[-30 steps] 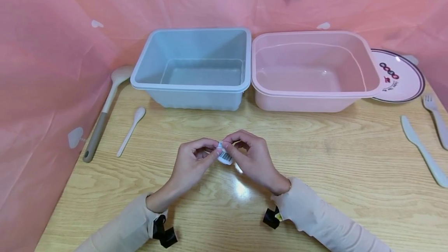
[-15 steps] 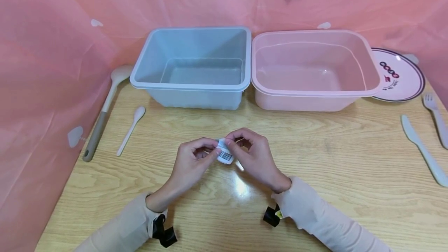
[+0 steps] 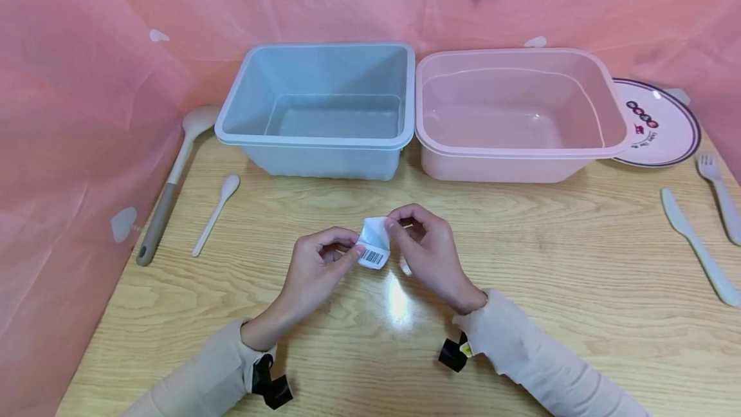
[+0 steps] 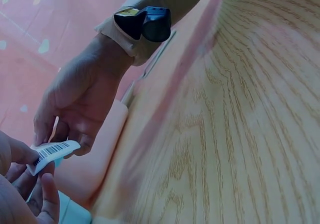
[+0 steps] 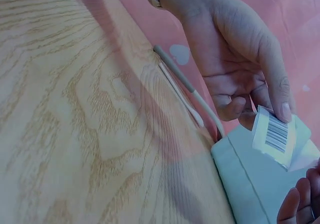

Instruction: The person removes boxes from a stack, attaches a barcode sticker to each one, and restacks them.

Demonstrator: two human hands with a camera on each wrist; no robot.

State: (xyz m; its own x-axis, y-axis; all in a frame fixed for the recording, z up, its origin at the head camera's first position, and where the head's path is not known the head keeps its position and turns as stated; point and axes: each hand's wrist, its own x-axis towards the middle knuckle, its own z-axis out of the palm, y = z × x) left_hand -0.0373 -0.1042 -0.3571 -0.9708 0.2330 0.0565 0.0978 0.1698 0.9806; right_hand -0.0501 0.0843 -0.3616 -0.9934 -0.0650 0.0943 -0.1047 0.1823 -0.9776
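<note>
A small white label [image 3: 374,257] with a printed barcode is held above the middle of the table, a crease running across it. My left hand [image 3: 317,269] pinches its left edge between thumb and fingertips. From the other side, my right hand [image 3: 427,255] pinches the upper right corner with thumb and forefinger. In the right wrist view, the barcode part of the label [image 5: 276,135] lies under the left thumb, and a bare flap stands up behind it. The left wrist view has the label [image 4: 56,150] stretched between both hands.
A blue bin [image 3: 324,161] and a pink bin [image 3: 498,170] stand side by side at the back. Partly behind the pink one is a plate [image 3: 666,140]. A long-handled spoon [image 3: 164,204] and a small spoon [image 3: 215,217] lie left; a knife [image 3: 697,246] and fork [image 3: 720,198] lie right.
My right hand has moved up and to the right with its corner, and the label has opened out from a folded shape, showing more of its white surface. The left hand has stayed in place.
</note>
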